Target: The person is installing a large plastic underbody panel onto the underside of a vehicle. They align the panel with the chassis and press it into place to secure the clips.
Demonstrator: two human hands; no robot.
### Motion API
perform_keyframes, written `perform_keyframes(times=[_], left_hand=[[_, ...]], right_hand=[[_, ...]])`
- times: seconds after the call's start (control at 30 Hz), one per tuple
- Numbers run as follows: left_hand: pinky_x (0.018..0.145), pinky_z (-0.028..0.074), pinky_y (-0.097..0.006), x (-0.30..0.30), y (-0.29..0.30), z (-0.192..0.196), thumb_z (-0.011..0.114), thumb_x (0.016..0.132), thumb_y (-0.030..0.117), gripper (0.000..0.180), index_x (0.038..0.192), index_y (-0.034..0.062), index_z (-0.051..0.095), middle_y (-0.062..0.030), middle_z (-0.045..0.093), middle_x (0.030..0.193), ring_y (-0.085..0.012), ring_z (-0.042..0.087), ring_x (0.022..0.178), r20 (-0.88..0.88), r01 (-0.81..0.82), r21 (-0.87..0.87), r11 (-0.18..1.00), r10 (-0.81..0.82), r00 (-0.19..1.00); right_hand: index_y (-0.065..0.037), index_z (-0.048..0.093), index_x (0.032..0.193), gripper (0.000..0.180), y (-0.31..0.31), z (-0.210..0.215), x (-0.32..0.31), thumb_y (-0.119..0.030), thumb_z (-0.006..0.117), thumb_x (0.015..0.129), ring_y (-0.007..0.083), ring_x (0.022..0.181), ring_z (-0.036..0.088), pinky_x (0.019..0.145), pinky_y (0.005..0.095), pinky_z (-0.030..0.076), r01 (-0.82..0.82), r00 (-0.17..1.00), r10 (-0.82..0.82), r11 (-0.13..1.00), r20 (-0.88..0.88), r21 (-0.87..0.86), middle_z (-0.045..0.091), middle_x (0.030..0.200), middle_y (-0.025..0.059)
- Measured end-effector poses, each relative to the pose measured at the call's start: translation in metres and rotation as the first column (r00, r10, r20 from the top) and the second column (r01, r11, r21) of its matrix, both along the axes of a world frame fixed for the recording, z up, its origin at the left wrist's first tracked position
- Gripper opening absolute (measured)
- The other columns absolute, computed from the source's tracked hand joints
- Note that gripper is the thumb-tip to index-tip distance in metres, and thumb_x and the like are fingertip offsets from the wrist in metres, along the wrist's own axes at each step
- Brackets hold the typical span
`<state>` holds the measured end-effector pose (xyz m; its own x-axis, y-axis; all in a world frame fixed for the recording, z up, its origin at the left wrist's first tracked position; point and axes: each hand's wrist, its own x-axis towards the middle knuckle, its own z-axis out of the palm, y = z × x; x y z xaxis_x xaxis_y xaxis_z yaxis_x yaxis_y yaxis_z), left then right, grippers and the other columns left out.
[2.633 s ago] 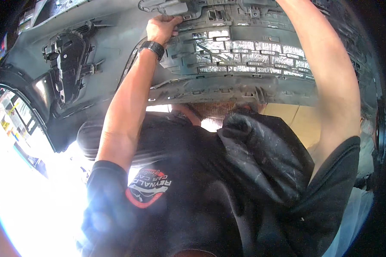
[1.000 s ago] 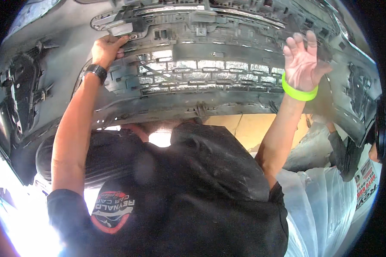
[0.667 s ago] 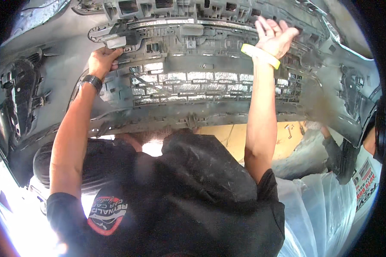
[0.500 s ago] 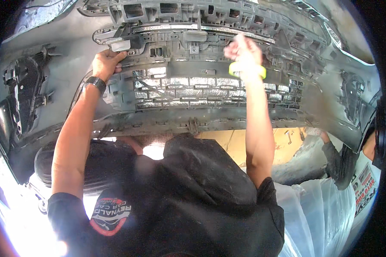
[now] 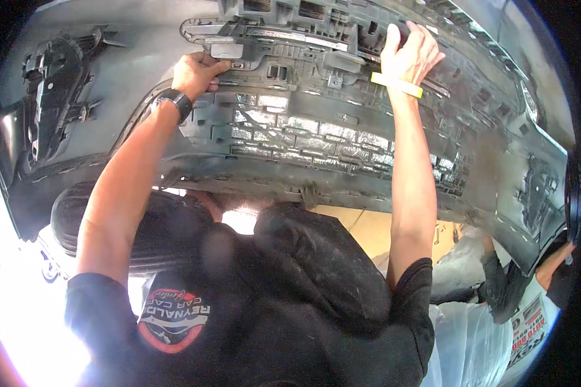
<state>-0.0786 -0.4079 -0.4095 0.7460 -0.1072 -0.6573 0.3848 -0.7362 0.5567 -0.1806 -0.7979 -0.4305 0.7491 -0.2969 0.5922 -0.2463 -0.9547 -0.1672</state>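
The inner side of a grey car bumper [image 5: 342, 116] spreads before me, with a black plastic grille [image 5: 284, 71] fixed across its middle. My left hand [image 5: 200, 74], wearing a dark watch at the wrist, pinches the grille's left edge just below a flat grey tab [image 5: 227, 51]. Over the right part of the grille's upper strip, my right hand [image 5: 412, 57] is open, its thumb and fingers apart and holding nothing. A yellow-green band circles that wrist. Whether its fingertips touch the plastic is hard to tell.
A black bracket [image 5: 51, 97] sits on the bumper's left side, and another bracket [image 5: 537, 187] on its right. Beyond the lower right edge are another person's dark sleeve [image 5: 502, 277], clear plastic sheeting [image 5: 471, 342] and tools on a yellowish floor [image 5: 368, 232].
My right hand has moved right along the grille, and its fingers have spread. My left hand keeps its place on the grille edge while the view has shifted and tilted.
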Motion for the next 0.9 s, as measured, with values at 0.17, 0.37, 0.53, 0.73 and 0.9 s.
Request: perform_keyframes(times=[0.17, 0.37, 0.53, 0.73, 0.9], left_hand=[[0.055, 0.060, -0.027, -0.001, 0.000, 0.001, 0.087, 0.084, 0.029, 0.037, 0.091, -0.0037, 0.070, -0.0083, 0.071, 0.077, -0.0108, 0.068, 0.063, -0.025, -0.011, 0.011, 1.000, 0.011, 1.000], [0.053, 0.058, -0.028, -0.003, -0.001, -0.002, 0.086, 0.084, 0.025, 0.033, 0.086, -0.0032, 0.068, -0.0075, 0.070, 0.073, -0.0113, 0.066, 0.057, -0.005, -0.007, -0.005, 1.000, 0.007, 1.000], [0.053, 0.058, -0.028, -0.003, 0.003, -0.003, 0.085, 0.085, 0.020, 0.029, 0.087, -0.0036, 0.068, -0.0079, 0.070, 0.073, -0.0118, 0.066, 0.057, -0.011, -0.004, -0.046, 0.999, 0.003, 1.000], [0.053, 0.058, -0.028, -0.006, 0.002, -0.009, 0.085, 0.085, 0.021, 0.029, 0.090, -0.0036, 0.070, -0.0094, 0.072, 0.075, -0.0119, 0.067, 0.057, 0.009, -0.009, -0.062, 0.998, 0.010, 1.000], [0.053, 0.059, -0.028, -0.005, 0.005, -0.016, 0.086, 0.084, 0.022, 0.030, 0.092, -0.0032, 0.071, -0.0102, 0.073, 0.075, -0.0123, 0.070, 0.059, -0.012, -0.012, -0.057, 0.998, 0.011, 1.000]], right_hand=[[-0.005, 0.068, 0.120, 0.041, 0.017, 0.006, 0.030, -0.033, 0.076, 0.091, 0.0417, 0.127, 0.050, 0.109, 0.0612, 0.035, -0.232, 0.969, 0.211, 0.957, 0.129, 0.173, 0.057, 0.131, 0.0231], [-0.005, 0.028, 0.159, 0.093, 0.096, 0.126, 0.096, -0.047, 0.073, 0.090, 0.0391, 0.147, 0.035, 0.123, 0.0565, 0.028, 0.037, 0.543, 0.388, 0.875, -0.745, 0.483, 0.029, 0.161, 0.0265], [-0.004, -0.002, 0.164, 0.128, 0.124, 0.107, 0.098, -0.049, 0.083, 0.080, 0.0434, 0.157, 0.008, 0.127, 0.0600, 0.006, -0.211, 0.409, 0.231, 0.965, -0.883, 0.155, 0.009, 0.168, 0.0300], [-0.003, -0.007, 0.163, 0.134, 0.138, 0.088, 0.105, -0.045, 0.087, 0.077, 0.0451, 0.157, 0.004, 0.125, 0.0664, 0.005, -0.211, 0.402, 0.169, 0.973, -0.900, 0.088, 0.001, 0.169, 0.0302], [-0.003, -0.008, 0.163, 0.136, 0.154, 0.100, 0.113, -0.045, 0.088, 0.076, 0.0474, 0.156, 0.002, 0.122, 0.0713, 0.007, -0.205, 0.328, 0.086, 0.979, -0.941, 0.018, -0.002, 0.169, 0.0301]])
